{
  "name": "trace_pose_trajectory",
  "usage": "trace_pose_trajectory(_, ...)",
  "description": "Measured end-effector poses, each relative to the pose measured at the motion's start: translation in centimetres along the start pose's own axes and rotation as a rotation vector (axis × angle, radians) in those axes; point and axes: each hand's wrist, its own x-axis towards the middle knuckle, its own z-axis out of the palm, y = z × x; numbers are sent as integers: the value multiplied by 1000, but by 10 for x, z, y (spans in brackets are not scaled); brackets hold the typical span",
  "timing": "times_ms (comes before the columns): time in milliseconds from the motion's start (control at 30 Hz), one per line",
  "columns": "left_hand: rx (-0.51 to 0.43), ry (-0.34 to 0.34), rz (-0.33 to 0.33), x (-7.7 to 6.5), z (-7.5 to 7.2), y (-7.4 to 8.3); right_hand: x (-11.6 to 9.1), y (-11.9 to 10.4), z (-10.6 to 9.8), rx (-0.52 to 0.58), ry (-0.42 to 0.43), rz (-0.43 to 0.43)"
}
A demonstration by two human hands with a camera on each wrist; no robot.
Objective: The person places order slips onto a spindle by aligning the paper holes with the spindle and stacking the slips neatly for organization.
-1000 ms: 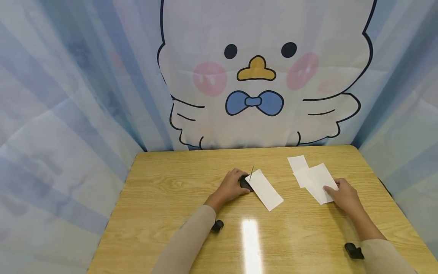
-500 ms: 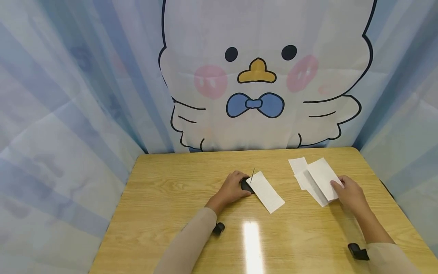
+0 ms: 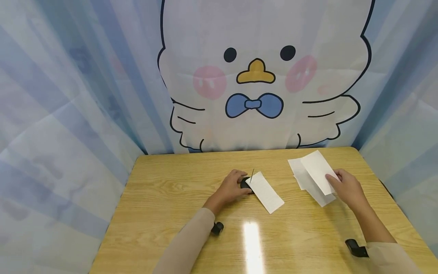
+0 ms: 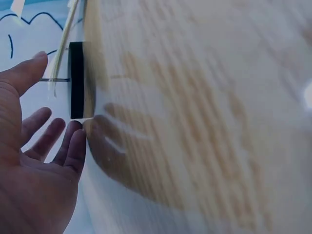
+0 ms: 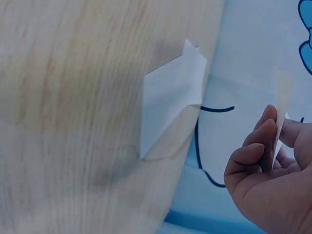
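A bill spike with a low black base (image 3: pixel 244 183) stands mid-table, its thin metal pin (image 3: pixel 252 175) pointing up through the corner of a white paper slip (image 3: pixel 267 195). My left hand (image 3: pixel 230 191) is beside the base, thumb and fingers spread on either side. In the left wrist view those fingers (image 4: pixel 74 151) are relaxed, close to the base's edge. On the right, my right hand (image 3: pixel 348 188) pinches a white sheet of paper (image 3: pixel 316 167) between thumb and fingers, raised at a slant. Under it lie more white paper pieces (image 3: pixel 314 192), partly hidden by the held sheet.
The wooden table (image 3: pixel 164 198) reaches back to a curtain (image 3: pixel 219 133) printed with a cartoon bird. Black wrist devices (image 3: pixel 356 249) sit at both sleeves. A bright reflection marks the table's front middle.
My right hand has lifted the sheet off the other papers and moved it slightly back. My left hand, the spike and its slip have stayed nearly still, with the left fingers spreading slightly.
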Motion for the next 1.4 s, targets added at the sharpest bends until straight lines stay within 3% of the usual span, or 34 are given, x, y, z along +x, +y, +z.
trace_pose_trajectory(200, -110, 31, -23, 0, -7, 7, 1, -15, -6, 4, 2, -53)
trace_pose_trajectory(433, -110, 87, 63, 2, -25, 26, -1, -34, -15, 26, 15, -63)
trace_pose_trajectory(633, -63, 124, 167, 11, -40, 49, -3, -49, -21, 36, 30, -88)
trace_pose_trajectory(800, -37, 140, 216, 19, -50, 69, -3, -57, -26, 27, 32, -108)
trace_pose_trajectory(1067, -29, 161, 258, 31, -62, 104, -1, -75, -31, 12, 24, -144)
trace_pose_trajectory(1400, -126, 187, 270, 43, -65, 140, -4, -105, -33, 17, 34, -224)
